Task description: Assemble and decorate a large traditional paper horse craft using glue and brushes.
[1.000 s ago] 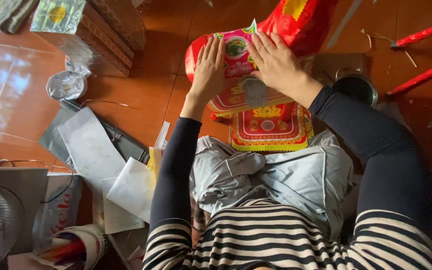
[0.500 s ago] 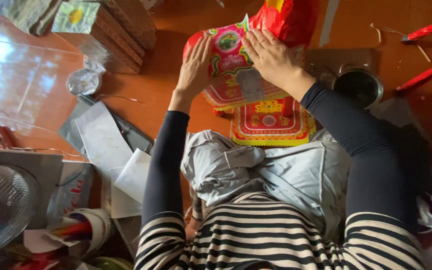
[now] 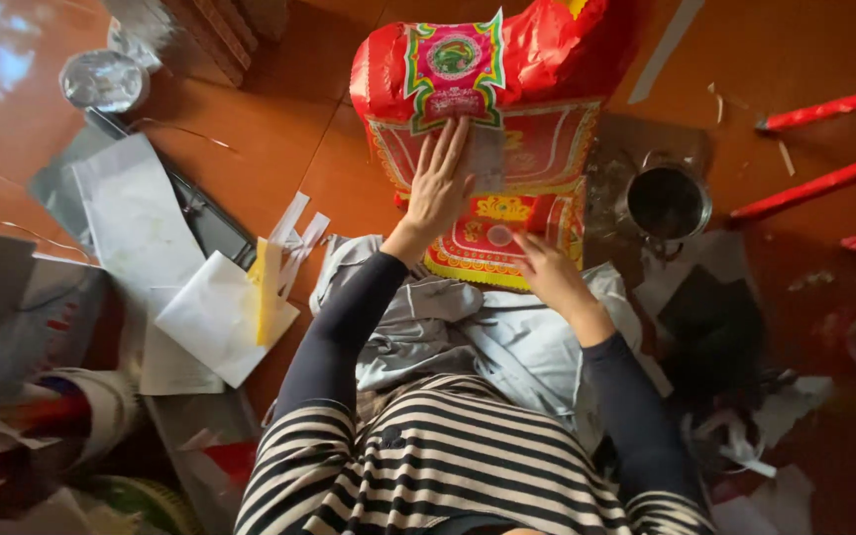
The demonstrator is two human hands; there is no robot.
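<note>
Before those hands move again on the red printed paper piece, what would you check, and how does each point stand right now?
1. Left hand flat on the red paper piece: ok.
2. Right hand touching its lower edge: ok.
3. Small green-edged label lying flat at the top: ok.
4. Metal cup standing apart from the paper: ok.
5. Whether the label is stuck down: cannot tell.
6. White sheets apart from both hands: ok.

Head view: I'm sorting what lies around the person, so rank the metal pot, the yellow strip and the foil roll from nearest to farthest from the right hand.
From the right hand:
1. Metal pot, just to its right.
2. Yellow strip, left, past the left arm.
3. Foil roll, far upper left.
</note>
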